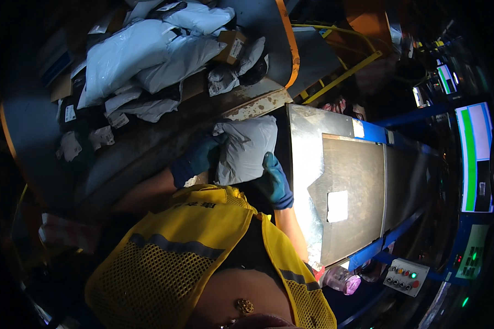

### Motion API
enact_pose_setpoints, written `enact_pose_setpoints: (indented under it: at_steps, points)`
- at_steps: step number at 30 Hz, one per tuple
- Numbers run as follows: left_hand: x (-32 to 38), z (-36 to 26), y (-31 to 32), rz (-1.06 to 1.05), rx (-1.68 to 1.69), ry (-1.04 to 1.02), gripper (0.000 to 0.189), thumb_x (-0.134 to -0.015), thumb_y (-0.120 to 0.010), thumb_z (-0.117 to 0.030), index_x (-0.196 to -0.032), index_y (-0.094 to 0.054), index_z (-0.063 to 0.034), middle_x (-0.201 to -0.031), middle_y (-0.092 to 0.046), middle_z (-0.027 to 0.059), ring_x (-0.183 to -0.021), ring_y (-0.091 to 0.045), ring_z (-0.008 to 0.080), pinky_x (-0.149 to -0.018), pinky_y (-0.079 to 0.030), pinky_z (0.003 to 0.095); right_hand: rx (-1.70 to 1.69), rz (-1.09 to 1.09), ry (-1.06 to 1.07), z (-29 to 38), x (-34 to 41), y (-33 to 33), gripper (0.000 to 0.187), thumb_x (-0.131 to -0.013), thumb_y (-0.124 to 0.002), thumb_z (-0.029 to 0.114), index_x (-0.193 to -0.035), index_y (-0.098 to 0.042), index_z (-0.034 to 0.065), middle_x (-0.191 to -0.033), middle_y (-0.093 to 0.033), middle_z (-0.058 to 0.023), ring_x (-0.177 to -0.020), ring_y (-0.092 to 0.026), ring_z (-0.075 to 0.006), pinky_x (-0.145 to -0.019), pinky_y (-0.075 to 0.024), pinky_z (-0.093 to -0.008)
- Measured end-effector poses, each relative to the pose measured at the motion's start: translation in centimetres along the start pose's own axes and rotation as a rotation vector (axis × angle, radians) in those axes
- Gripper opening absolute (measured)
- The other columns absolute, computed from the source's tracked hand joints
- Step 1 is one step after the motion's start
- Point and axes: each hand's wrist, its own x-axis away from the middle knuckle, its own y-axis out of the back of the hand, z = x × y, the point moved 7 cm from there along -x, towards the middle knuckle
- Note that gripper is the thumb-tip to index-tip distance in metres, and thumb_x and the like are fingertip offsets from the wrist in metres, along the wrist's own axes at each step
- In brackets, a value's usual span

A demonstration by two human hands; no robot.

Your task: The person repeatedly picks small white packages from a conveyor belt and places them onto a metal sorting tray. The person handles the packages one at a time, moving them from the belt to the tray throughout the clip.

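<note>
A light grey plastic mailer bag (247, 150), creased and bulging, is held in front of my chest between my two gloved hands. My left hand (199, 158), in a blue and teal work glove, grips its left side; those fingers are in shadow and partly hidden. On the bag's right edge rests my right hand (276, 181) in a matching glove, thumb up against the plastic. Just right of that hand lies the bright metal edge of a conveyor (304, 152). A white label (337, 206) sits flat on the conveyor's brown belt.
A heap of mailer bags (125, 57) and a small cardboard box (230, 47) fills an orange-edged chute (294, 49) ahead. Rusty metal ledge (259, 100) borders it. To the right are a control box (406, 276), a lit screen (475, 158) and a clear plastic bottle (341, 280).
</note>
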Motion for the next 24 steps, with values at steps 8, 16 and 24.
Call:
enact_pose_setpoints:
  at_steps: [8,16,24]
  points:
    - [-16.3,-6.6,3.6,0.067,-0.98,-0.22,0.08,-0.096,-0.074,-0.037,-0.158,-0.035,-0.0037,-0.158,-0.043,0.0173,-0.144,-0.044,0.0265,-0.118,-0.037,0.0392,0.171,-0.738,-0.058,-1.0,6.0,3.6,0.062,-0.101,-0.056,0.01,-0.16,-0.036,0.008,-0.157,-0.045,-0.0046,-0.142,-0.044,-0.0185,-0.117,-0.0387,-0.035]
    - [-25.2,-0.9,14.2,-0.142,-1.411,-0.564,0.073,-0.089,-0.078,-0.04,-0.143,-0.049,-0.0011,-0.136,-0.058,0.0261,-0.124,-0.057,0.0441,-0.104,-0.047,0.0486,-0.051,-0.818,0.309,3.5,12.6,5.1,0.058,-0.105,-0.046,0.026,-0.161,-0.038,0.0135,-0.157,-0.048,-0.0097,-0.141,-0.047,-0.0283,-0.118,-0.0371,-0.0457]
    - [-2.3,-4.7,11.6,-0.071,-1.64,-0.593,0.06,-0.095,-0.07,-0.028,-0.146,-0.054,-0.0003,-0.15,-0.053,0.0217,-0.142,-0.048,0.0373,-0.119,-0.037,0.0471,0.574,-0.918,0.658,14.6,23.8,11.0,0.049,-0.109,-0.052,0.028,-0.148,-0.049,-0.001,-0.137,-0.064,-0.0111,-0.123,-0.062,-0.0248,-0.106,-0.0499,-0.0417]
